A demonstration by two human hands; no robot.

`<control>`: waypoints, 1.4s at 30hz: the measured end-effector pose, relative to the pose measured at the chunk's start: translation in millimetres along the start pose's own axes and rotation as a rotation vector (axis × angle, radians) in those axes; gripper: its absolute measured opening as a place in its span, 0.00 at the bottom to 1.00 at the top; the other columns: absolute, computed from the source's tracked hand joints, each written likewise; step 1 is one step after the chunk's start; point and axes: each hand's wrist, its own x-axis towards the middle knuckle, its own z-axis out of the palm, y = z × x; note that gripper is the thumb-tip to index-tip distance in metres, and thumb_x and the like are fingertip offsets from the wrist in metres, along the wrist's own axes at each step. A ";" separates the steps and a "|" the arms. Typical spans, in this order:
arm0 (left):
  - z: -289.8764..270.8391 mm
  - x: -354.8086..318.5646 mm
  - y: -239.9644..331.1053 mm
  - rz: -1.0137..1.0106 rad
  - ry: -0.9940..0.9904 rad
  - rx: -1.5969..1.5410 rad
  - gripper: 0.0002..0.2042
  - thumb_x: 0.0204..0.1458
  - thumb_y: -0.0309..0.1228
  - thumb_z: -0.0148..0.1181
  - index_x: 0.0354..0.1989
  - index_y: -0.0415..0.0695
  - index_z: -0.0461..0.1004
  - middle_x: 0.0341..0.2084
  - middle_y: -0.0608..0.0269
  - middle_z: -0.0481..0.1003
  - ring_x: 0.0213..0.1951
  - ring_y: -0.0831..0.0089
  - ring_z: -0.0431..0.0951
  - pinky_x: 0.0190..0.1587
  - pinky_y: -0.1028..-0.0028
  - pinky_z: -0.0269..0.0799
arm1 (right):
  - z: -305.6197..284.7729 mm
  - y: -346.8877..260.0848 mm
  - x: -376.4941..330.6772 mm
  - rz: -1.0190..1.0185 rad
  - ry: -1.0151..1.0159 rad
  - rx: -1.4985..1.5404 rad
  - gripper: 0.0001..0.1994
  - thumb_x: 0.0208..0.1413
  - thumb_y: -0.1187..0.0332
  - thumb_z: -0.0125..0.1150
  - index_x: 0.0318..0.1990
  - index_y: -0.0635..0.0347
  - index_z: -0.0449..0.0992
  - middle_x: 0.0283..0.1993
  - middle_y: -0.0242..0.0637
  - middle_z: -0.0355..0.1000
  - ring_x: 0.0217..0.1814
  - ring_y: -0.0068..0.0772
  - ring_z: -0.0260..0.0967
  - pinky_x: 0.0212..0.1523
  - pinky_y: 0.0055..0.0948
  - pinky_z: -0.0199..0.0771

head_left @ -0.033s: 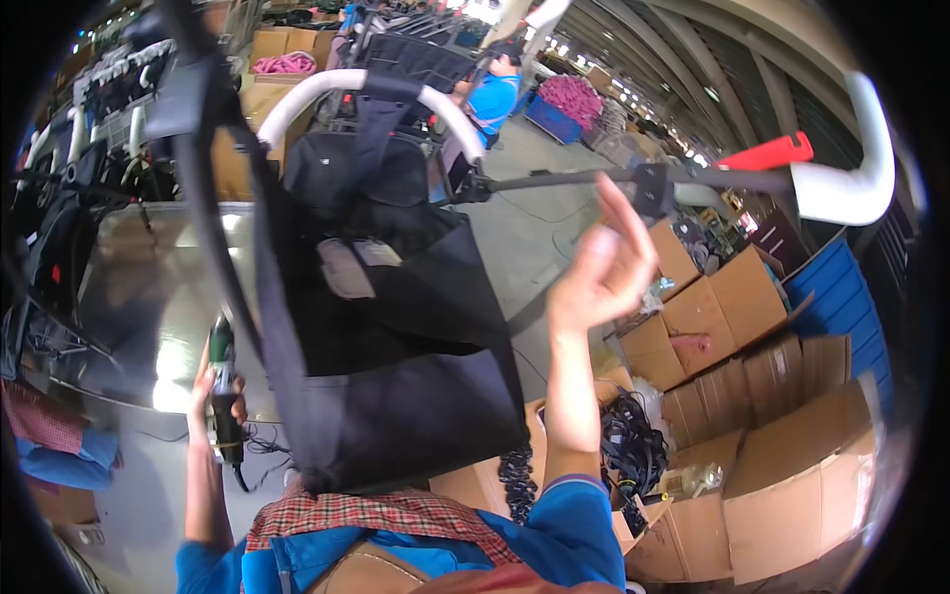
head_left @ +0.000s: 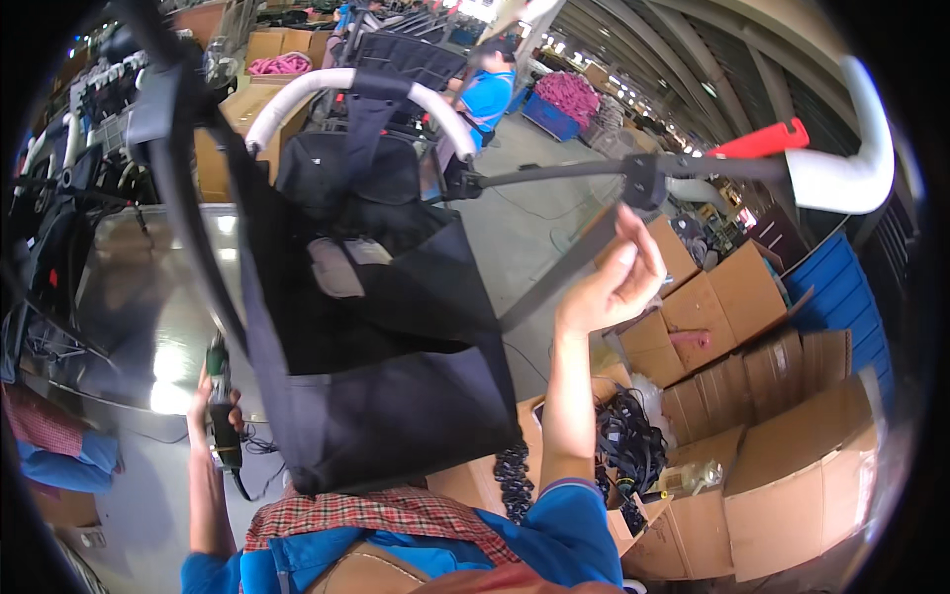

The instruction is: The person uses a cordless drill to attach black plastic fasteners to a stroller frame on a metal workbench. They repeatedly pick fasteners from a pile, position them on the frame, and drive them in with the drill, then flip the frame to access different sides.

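Note:
A black fabric stroller seat (head_left: 396, 416) on a dark tubular frame fills the middle of the view, close before me. At the left, my left hand (head_left: 220, 396) is wrapped round a green and black corded electric screwdriver (head_left: 224, 431), its tip pointing away from me. My right hand (head_left: 609, 292) is raised beside the right frame tube, with curled fingers and thumb drawn together. Those fingertips are just below a black plastic joint (head_left: 643, 183); whether they touch it I cannot tell. Anything inside the fingers is hidden. A white curved handle (head_left: 846, 178) ends the tube.
A shiny metal table (head_left: 129, 297) stands at the left. Cardboard boxes (head_left: 792, 475) and a pile of black straps (head_left: 630, 436) are at the right. Farther off, a person in a blue shirt (head_left: 488, 97) stands near another stroller with a white handle (head_left: 312, 84).
My right hand has moved slightly down and right, its index finger more bent. The stroller has shifted a little to the left. My left hand still holds the screwdriver, slightly lower.

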 end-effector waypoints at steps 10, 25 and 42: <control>-140.6 -62.6 -119.0 -0.197 0.254 0.185 0.30 0.52 0.51 0.53 0.58 0.43 0.67 0.47 0.55 0.75 0.49 0.56 0.74 0.57 0.59 0.67 | -1.5 164.5 -233.4 1.724 -0.524 0.858 0.29 0.63 0.50 0.52 0.61 0.67 0.65 0.58 0.40 0.68 0.58 0.29 0.67 0.58 0.26 0.66; -94.1 -10.9 -32.3 -0.543 0.215 0.696 0.34 0.55 0.42 0.57 0.69 0.46 0.55 0.41 0.59 0.75 0.39 0.71 0.76 0.41 0.73 0.73 | 297.5 11.4 -318.9 1.404 -1.224 0.775 0.42 0.54 0.33 0.51 0.60 0.66 0.66 0.56 0.43 0.69 0.59 0.34 0.64 0.59 0.37 0.63; -31.2 104.9 -96.0 -0.734 0.227 0.637 0.31 0.57 0.37 0.57 0.67 0.41 0.55 0.50 0.60 0.70 0.51 0.75 0.69 0.53 0.78 0.63 | 277.5 415.8 -388.2 1.147 -0.745 0.062 0.25 0.56 0.46 0.59 0.34 0.65 0.71 0.32 0.41 0.69 0.36 0.36 0.65 0.39 0.35 0.65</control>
